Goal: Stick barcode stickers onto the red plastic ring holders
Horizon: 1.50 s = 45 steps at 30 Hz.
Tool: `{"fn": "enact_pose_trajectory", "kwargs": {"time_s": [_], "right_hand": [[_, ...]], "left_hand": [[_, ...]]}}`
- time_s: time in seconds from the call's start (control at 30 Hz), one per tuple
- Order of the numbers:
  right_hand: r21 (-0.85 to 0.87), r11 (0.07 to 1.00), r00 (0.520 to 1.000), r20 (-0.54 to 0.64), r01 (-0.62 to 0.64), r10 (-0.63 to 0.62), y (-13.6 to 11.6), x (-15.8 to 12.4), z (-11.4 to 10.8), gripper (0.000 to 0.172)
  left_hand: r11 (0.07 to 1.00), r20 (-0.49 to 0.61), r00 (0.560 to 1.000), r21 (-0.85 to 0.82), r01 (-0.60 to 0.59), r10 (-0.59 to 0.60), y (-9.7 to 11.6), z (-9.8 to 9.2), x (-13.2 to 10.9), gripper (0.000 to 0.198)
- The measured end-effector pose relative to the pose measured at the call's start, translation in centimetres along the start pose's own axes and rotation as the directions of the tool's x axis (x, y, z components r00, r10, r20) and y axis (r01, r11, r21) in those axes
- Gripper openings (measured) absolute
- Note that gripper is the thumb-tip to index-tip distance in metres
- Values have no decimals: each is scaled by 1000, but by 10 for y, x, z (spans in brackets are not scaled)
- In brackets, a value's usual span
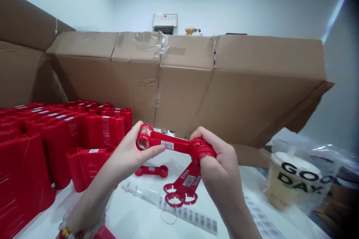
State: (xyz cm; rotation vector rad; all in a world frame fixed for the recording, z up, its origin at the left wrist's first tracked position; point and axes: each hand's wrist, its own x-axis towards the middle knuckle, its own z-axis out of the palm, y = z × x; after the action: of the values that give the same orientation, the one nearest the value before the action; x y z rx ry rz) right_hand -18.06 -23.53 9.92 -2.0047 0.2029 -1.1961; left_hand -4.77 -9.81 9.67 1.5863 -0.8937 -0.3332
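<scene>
While the left hand (131,153) and the right hand (218,157) grip one red plastic wrench (181,146) above the white counter (134,216) — its barcode label (167,145) already on — many bundled red wrenches (105,130) stand labelled, and a strip of labels (187,214) is left.

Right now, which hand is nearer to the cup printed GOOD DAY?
The right hand is nearer, left of the cup with a gap. The left hand is farther left of it.

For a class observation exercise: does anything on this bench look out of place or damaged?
The takeaway cup in a clear plastic bag looks out of place beside the red plastic spanners and barcode strip: it is a drink among parts. The cardboard carton behind is patched with clear tape.
</scene>
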Motion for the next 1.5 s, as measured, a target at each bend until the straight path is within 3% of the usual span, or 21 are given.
{"fn": "enact_pose_trajectory", "kwargs": {"time_s": [0.17,0.3,0.4,0.6,0.7,0.8,0.97,1.13,1.27,1.5], "right_hand": [[-5,999,999,6,-44,44,9,8,-2,12],[-35,999,999,-34,20,-21,6,4,1,12],[-74,995,996,-53,61,-65,6,2,3,11],[55,983,985,7,-174,174,16,12,-2,10],[79,974,977,10,-213,213,21,17,-7,10],[100,971,976,14,-217,217,24,21,-11,11],[172,961,974,95,-217,203,22,24,-12,11],[194,962,963,230,-190,144,22,23,-13,7],[171,977,963,257,-129,82,23,22,-16,8],[107,989,958,278,-101,67,21,23,-25,12]], "left_hand": [[1000,50,999,24,10,-11,-3,-1,0,47],[991,-47,998,130,44,-39,5,6,-2,55],[994,-71,997,100,51,-44,4,7,-1,60],[999,170,985,-29,36,-30,0,-11,-6,41],[981,270,963,-192,36,18,5,-23,-9,34],[953,334,940,-300,40,66,11,-34,-13,24],[949,422,902,-312,47,95,8,-45,-17,21],[949,458,864,-309,-64,208,0,-50,-11,23],[939,492,829,-327,-107,266,-1,-51,-7,23],[901,540,826,-422,101,161,4,-41,-11,35]]}}
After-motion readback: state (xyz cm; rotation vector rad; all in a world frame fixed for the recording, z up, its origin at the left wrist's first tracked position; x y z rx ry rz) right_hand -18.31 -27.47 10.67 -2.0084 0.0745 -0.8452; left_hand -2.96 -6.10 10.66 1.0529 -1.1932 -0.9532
